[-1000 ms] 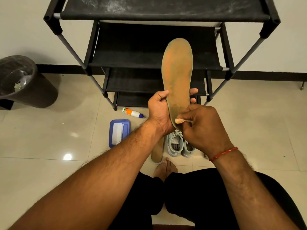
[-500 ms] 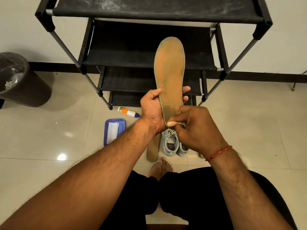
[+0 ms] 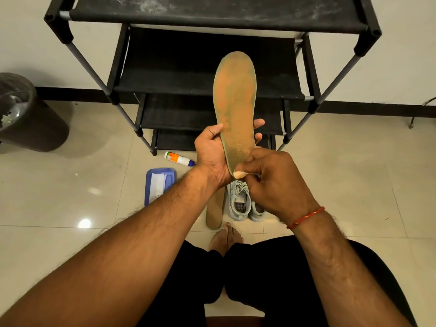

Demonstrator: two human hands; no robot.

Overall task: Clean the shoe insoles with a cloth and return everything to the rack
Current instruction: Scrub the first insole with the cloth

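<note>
A: Where's our insole (image 3: 236,109) rn?
B: Up in front of the rack (image 3: 207,17), toe end upward, across its middle shelves. Our left hand (image 3: 212,152) grips it near the heel: thumb on the front face, fingers (image 3: 258,123) curled round from behind.
A: And our right hand (image 3: 276,182)?
B: At the heel edge, fingers pressed together, pinching a small wad of cloth (image 3: 238,173) vs. the insole's bottom rim. Most of the cloth is hidden in the fist, so we can't tell how big it is.
A: Rest of the stuff?
B: All on the floor in front of the rack's base. 2nd insole (image 3: 214,213) lies flat below the rack's middle, grey shoes (image 3: 240,201) a bit toward its right legs, blue tray (image 3: 160,185) w/ white paper toward its left legs, small bottle (image 3: 179,158) closest to the lowest shelf. Dark bin (image 3: 26,114) well left of the rack, by the wall.
</note>
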